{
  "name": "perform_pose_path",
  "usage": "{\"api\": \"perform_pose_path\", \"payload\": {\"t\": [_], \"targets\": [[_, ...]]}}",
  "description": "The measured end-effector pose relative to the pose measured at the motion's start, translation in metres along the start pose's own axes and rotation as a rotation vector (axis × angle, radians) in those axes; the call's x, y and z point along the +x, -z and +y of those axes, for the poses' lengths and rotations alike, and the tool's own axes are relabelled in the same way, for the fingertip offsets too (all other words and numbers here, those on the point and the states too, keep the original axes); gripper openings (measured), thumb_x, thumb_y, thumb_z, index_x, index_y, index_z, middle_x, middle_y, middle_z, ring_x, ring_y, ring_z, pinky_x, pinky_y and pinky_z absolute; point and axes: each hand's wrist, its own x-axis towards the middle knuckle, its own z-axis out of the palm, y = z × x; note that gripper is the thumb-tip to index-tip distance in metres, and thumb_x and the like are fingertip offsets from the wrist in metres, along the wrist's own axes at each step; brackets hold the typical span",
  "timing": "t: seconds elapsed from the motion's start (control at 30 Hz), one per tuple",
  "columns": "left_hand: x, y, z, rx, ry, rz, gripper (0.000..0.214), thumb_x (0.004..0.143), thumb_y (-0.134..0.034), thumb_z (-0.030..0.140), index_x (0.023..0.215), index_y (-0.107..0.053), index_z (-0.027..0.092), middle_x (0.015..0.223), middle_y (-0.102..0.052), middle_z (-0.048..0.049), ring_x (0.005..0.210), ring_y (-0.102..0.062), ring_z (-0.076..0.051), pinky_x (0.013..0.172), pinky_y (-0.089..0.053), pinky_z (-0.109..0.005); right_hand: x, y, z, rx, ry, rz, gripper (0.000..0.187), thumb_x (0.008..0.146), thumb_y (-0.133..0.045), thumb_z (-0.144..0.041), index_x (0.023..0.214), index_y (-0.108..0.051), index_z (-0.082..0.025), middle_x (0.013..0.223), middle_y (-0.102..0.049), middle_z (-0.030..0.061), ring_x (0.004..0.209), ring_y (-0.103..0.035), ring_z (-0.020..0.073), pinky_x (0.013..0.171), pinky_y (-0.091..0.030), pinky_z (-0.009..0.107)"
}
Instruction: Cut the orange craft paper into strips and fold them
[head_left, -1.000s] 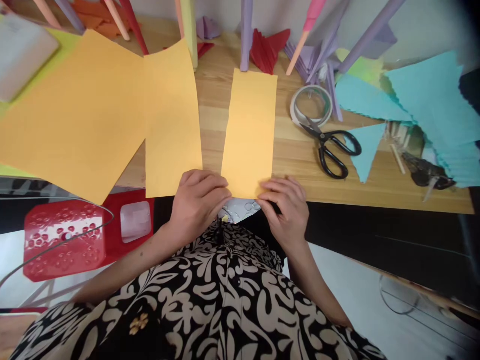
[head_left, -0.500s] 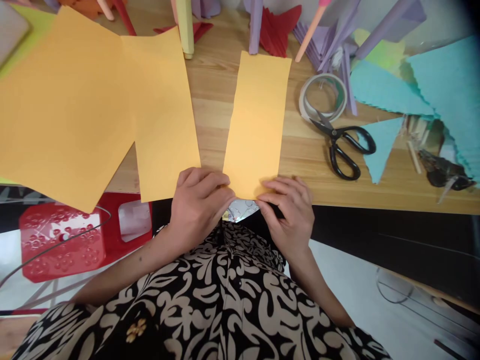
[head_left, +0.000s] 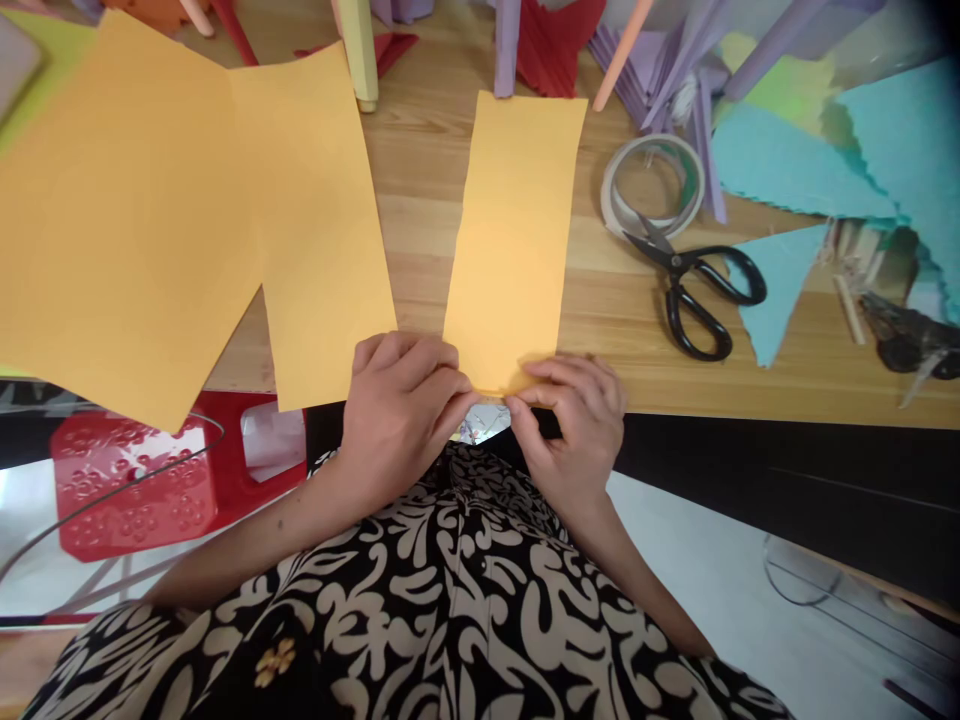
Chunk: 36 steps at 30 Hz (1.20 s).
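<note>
A narrow strip of orange paper (head_left: 517, 230) lies lengthwise on the wooden table (head_left: 600, 330), its near end at the table's front edge. My left hand (head_left: 401, 405) and my right hand (head_left: 574, 420) both pinch that near end, fingers closed on it, and the edge is lifted and curled into a small fold. A wider orange sheet (head_left: 319, 230) lies just left of my left hand, partly over a large orange sheet (head_left: 120, 220).
Black scissors (head_left: 694, 285) lie right of the strip, tips over a tape roll (head_left: 651, 185). Teal paper pieces (head_left: 795, 170) and small tools (head_left: 900, 340) are at the right; rolled paper tubes and red and purple folded fans line the back. A red stool (head_left: 135, 480) stands below left.
The near end of the strip has been lifted and bent into a small fold between my fingertips. My view has shifted slightly, so the papers sit a little higher in the picture.
</note>
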Motion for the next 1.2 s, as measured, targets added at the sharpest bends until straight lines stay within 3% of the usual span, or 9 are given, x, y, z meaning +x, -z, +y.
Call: {"api": "perform_pose_path", "payload": {"t": [1.2], "targets": [[-0.001,-0.001,-0.007,0.048,0.079,0.083,0.02,0.089,-0.068,0.018,0.07,-0.06,0.021,0.086,-0.068,-0.0022,0.083,-0.055,-0.021,0.077,-0.04,-0.04,-0.004,0.007,0.012,-0.021,-0.018,0.089,0.014,0.086,-0.07,-0.017,0.084,-0.058,-0.024,0.103,-0.07,0.0041,0.104,-0.068,0.0254,0.095,-0.053,0.048]]}}
